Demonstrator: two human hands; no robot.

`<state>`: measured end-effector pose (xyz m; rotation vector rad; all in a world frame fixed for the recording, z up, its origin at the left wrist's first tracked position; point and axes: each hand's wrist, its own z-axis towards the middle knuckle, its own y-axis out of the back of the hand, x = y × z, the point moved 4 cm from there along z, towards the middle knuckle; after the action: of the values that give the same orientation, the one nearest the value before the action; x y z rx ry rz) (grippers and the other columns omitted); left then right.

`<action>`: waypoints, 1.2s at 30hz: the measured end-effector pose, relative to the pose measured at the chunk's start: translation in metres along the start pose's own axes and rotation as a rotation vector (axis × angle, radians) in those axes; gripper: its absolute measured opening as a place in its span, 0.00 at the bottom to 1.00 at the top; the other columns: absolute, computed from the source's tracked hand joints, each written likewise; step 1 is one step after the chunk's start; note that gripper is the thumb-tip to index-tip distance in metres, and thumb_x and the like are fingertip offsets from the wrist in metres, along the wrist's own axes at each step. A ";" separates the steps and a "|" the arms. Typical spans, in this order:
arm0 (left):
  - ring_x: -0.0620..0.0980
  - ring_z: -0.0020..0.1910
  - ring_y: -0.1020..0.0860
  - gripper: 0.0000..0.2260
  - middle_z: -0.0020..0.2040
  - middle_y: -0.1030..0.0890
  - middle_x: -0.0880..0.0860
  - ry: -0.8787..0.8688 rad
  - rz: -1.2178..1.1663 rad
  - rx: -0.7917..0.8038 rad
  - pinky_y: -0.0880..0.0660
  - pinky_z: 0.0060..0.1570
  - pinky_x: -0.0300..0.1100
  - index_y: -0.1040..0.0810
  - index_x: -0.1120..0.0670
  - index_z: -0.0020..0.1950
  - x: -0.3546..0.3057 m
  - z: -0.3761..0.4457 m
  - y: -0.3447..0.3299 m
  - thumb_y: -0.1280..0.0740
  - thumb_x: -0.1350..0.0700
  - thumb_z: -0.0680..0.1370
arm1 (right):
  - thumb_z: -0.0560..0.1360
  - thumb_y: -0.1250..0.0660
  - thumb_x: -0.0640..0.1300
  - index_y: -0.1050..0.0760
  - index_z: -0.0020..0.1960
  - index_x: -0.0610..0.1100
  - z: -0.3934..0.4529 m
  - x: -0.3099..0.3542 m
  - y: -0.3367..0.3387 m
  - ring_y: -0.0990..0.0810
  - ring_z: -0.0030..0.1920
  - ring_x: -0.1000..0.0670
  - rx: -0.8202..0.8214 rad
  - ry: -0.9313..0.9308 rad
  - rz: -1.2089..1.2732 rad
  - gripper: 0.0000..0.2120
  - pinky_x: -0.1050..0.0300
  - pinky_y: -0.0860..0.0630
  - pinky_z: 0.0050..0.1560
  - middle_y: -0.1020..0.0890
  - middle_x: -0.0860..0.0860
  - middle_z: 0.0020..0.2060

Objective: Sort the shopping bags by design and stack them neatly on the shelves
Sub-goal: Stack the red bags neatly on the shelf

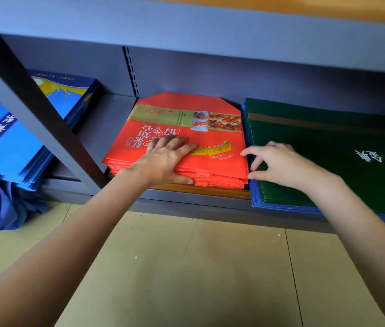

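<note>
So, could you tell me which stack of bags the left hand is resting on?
The red stack in the middle; the left hand lies flat on it.

The flat red printed shopping bags [186, 135] at the frame's centre look smooth and slightly glossy, like coated paper. The dark green bags [328, 161] at right have a duller sheen. The grey shelf [106, 123] looks like matt painted metal; the tan floor boards [186, 267] below look matt and smooth.
</note>
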<state>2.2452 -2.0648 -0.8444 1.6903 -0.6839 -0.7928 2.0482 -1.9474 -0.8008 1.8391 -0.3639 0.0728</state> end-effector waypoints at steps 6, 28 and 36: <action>0.54 0.75 0.49 0.38 0.76 0.46 0.50 0.013 0.008 -0.001 0.52 0.72 0.54 0.48 0.44 0.76 0.004 -0.003 -0.006 0.35 0.36 0.72 | 0.70 0.29 0.56 0.37 0.70 0.52 0.010 0.010 -0.015 0.34 0.63 0.48 0.001 -0.020 -0.155 0.32 0.42 0.50 0.70 0.20 0.51 0.51; 0.54 0.68 0.35 0.30 0.68 0.31 0.50 0.068 -0.053 -0.178 0.40 0.67 0.51 0.32 0.46 0.70 0.001 0.000 -0.001 0.37 0.36 0.71 | 0.68 0.26 0.51 0.34 0.68 0.57 0.005 -0.001 -0.023 0.30 0.61 0.47 -0.080 -0.072 0.278 0.32 0.45 0.34 0.66 0.24 0.48 0.56; 0.54 0.67 0.35 0.39 0.69 0.33 0.49 0.041 -0.017 -0.129 0.39 0.65 0.53 0.35 0.44 0.72 0.010 -0.006 -0.003 0.41 0.28 0.64 | 0.69 0.27 0.52 0.33 0.69 0.55 0.006 0.005 -0.010 0.36 0.64 0.48 -0.085 -0.049 0.035 0.30 0.42 0.48 0.71 0.25 0.47 0.57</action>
<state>2.2559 -2.0684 -0.8483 1.5927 -0.5782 -0.7954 2.0552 -1.9511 -0.8109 1.7529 -0.4275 0.0364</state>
